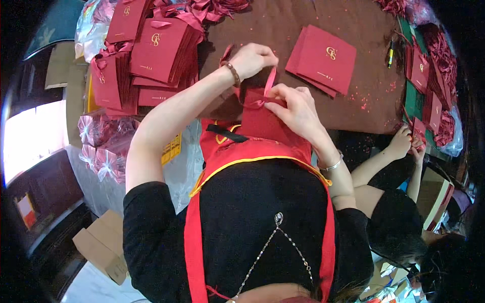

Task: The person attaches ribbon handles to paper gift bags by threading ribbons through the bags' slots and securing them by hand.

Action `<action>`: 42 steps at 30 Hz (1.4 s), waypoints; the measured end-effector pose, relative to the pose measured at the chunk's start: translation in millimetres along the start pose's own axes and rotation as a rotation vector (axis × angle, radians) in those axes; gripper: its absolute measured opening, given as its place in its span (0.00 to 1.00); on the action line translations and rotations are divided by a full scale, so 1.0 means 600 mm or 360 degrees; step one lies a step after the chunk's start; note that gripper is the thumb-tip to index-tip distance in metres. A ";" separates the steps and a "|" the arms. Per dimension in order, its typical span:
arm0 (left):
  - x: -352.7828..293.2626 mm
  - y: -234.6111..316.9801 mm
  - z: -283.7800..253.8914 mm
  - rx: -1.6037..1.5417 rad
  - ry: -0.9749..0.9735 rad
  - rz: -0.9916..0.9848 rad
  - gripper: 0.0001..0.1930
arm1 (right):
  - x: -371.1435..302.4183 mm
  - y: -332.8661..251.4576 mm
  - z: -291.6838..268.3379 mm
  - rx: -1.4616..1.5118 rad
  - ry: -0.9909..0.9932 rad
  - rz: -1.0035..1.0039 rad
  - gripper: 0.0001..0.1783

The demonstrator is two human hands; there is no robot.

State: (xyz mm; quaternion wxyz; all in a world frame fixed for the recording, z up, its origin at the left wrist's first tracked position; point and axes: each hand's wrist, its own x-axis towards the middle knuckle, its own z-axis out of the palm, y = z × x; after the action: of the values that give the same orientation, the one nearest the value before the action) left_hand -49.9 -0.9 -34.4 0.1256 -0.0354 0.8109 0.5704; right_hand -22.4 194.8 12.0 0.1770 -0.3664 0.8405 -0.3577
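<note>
A dark red paper gift bag (262, 120) rests against the table's near edge, in front of my red apron (242, 151). A pink satin ribbon (271, 81) rises from the bag's top. My left hand (254, 61), a beaded bracelet at its wrist, is closed above the bag with the ribbon's upper end between its fingers. Lower down, my right hand (298, 108) pinches the ribbon where it gathers at the bag's top edge. A bangle circles my right wrist. Part of the bag's left side lies behind my left forearm.
Flat red bags (326, 60) lie stacked on the brown tablecloth (353, 15). More ribboned bags (159, 50) crowd the left. A yellow-black pen (390, 54) lies at right. Another person's hands (401, 143) work on a red bag there. Wrapped bundles (103, 146) and a carton (103, 245) stand left.
</note>
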 end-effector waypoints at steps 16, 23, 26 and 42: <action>-0.108 -0.048 -0.031 0.1962 0.0818 0.0277 0.12 | -0.054 0.074 0.018 -0.0433 0.0391 0.0167 0.25; -0.138 -0.053 -0.039 0.1564 0.0950 0.0370 0.26 | -0.061 0.080 0.012 -0.0297 0.0443 0.0209 0.23; -0.151 -0.055 -0.028 0.1642 0.1019 0.0248 0.23 | -0.062 0.074 0.009 -0.0212 0.0422 0.0248 0.22; -0.142 0.033 0.067 0.0804 0.0519 0.0823 0.05 | -0.077 0.129 -0.025 0.0433 0.0006 0.0401 0.14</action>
State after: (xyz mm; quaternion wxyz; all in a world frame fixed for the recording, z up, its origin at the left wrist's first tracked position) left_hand 35.2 36.0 -8.3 -0.1479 0.1118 0.9172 0.3527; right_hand -38.0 272.8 -32.9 0.2668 -0.2302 0.8239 -0.4438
